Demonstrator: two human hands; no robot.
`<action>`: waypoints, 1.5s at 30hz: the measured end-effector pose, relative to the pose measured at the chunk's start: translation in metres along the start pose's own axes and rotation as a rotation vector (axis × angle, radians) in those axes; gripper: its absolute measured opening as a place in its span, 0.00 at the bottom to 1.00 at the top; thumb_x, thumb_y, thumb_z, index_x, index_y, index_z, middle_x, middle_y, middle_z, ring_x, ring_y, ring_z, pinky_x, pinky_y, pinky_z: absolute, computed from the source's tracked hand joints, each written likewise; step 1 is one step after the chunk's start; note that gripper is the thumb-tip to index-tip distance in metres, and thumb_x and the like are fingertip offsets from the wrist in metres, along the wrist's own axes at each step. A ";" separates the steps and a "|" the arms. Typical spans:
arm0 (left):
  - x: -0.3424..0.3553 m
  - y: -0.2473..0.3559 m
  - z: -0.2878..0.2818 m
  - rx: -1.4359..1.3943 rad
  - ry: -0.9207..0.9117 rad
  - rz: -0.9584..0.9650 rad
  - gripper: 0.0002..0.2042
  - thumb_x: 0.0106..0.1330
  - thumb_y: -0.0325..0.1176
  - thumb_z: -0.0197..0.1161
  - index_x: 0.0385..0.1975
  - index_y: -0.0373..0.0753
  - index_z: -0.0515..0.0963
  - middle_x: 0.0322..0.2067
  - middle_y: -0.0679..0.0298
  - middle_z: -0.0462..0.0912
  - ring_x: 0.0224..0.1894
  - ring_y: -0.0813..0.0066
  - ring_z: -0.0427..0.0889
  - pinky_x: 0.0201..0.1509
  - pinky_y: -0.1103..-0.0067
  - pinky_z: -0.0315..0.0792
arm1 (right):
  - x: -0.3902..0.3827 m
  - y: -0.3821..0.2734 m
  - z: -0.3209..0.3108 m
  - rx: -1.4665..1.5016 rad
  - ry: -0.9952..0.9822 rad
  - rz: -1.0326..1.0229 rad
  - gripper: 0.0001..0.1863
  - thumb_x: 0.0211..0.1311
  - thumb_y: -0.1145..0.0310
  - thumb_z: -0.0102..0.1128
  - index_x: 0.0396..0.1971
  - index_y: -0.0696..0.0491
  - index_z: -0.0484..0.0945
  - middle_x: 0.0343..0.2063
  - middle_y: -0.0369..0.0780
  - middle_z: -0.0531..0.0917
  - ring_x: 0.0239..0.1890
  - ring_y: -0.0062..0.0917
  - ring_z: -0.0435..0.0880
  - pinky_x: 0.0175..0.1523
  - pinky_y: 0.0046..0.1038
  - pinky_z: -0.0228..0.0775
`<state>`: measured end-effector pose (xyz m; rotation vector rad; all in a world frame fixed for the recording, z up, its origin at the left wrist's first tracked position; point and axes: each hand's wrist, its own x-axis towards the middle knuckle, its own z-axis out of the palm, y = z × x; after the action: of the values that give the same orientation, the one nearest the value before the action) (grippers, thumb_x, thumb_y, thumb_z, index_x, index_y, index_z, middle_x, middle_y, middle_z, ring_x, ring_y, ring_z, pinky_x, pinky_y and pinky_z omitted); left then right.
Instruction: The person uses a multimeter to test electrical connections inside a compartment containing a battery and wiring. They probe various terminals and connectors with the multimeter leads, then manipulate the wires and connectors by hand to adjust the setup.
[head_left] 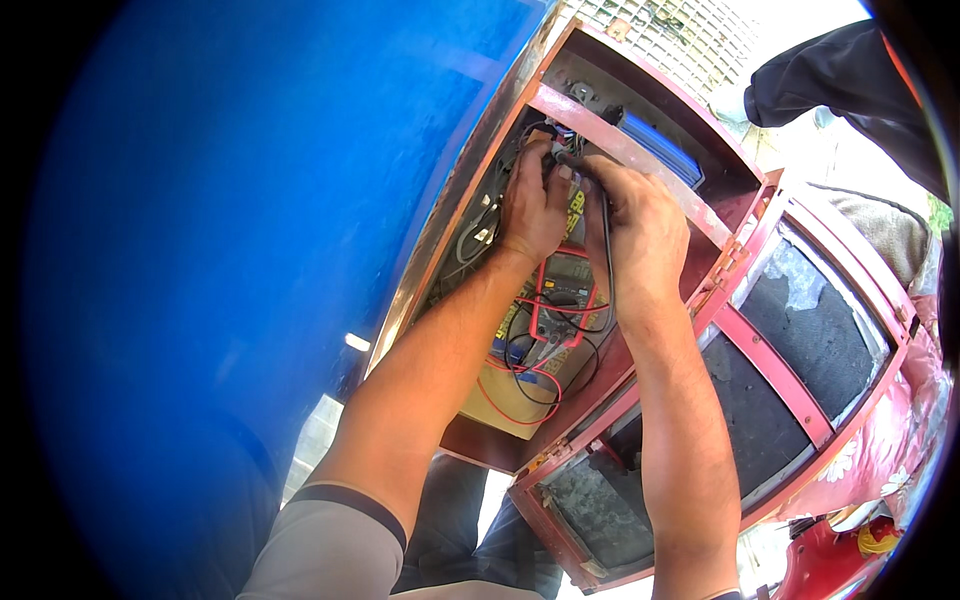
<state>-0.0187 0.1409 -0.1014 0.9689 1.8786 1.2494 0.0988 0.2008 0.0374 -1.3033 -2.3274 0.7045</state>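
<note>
Inside an open red metal box (pixel 565 35), my left hand (pixel 540 205) has its fingers curled at a bundle of wires and connectors (pixel 545 135); what they grip is too small to make out. Beside it, my right hand (pixel 635 225) is closed on a black lead (pixel 608 280), its fingertips close to my left thumb and partly hidden. Below both hands a red-edged multimeter (pixel 563 300) lies on dark blocks with yellow lettering (pixel 574 215), with looped red and black leads (pixel 540 400) around it. A blue slatted object (pixel 660 150) sits in the upper compartment.
A large blue panel (pixel 230 180) fills the left side. The hinged lid (pixel 770 375) with dark panes lies open at the right, by pink flowered fabric (pixel 890 440) and grey sacking (pixel 870 220). Another person's dark-trousered leg (pixel 840 90) is at upper right, near a wire grid (pixel 660 30).
</note>
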 end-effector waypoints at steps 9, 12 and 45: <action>-0.001 -0.008 -0.002 0.030 0.008 0.035 0.28 0.72 0.32 0.63 0.70 0.28 0.67 0.70 0.38 0.73 0.73 0.39 0.71 0.79 0.58 0.63 | -0.023 -0.014 -0.034 0.614 0.310 0.294 0.06 0.72 0.74 0.58 0.40 0.60 0.82 0.36 0.43 0.86 0.41 0.34 0.86 0.50 0.35 0.78; -0.001 -0.007 0.000 0.029 0.019 0.050 0.29 0.68 0.30 0.65 0.69 0.27 0.68 0.69 0.38 0.73 0.73 0.39 0.71 0.78 0.58 0.64 | -0.038 -0.008 -0.044 0.972 0.323 0.566 0.07 0.72 0.73 0.54 0.39 0.59 0.81 0.33 0.38 0.84 0.40 0.24 0.83 0.48 0.31 0.77; 0.052 0.010 0.016 -0.413 0.317 -0.548 0.14 0.84 0.35 0.60 0.54 0.29 0.82 0.43 0.63 0.85 0.44 0.76 0.81 0.52 0.75 0.76 | -0.062 -0.003 -0.041 0.649 -0.071 0.783 0.10 0.68 0.71 0.72 0.31 0.63 0.85 0.22 0.34 0.83 0.26 0.12 0.74 0.31 0.23 0.69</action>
<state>-0.0296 0.1952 -0.1036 0.0270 1.8287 1.4090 0.1504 0.1558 0.0668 -1.8223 -1.3443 1.5842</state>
